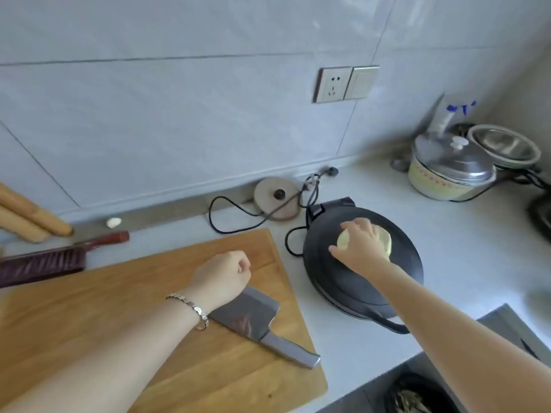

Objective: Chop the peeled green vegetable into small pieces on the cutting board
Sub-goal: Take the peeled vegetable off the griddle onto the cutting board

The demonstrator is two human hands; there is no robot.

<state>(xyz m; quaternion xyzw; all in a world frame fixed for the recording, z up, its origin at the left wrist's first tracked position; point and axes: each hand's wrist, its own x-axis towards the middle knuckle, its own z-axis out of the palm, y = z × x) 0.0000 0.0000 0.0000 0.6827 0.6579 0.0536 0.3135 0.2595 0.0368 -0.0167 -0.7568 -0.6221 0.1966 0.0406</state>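
Reaching past the cutting board (89, 308), my right grip (362, 242) curled over the peeled green vegetable (343, 240), which lay on the black griddle lid (343, 281) on the tabletop (447, 248). My left grip (222, 274) was balled up, holding nothing, above the cleaver (253, 311) lying flat on the board. I judged no chopping done: bringing the vegetable over and all the cutting remained.

The left forearm (119, 362) and right forearm (447, 320) are bare; round the left wrist runs a slim bracelet (190, 307) of small linked pale-metal pieces.
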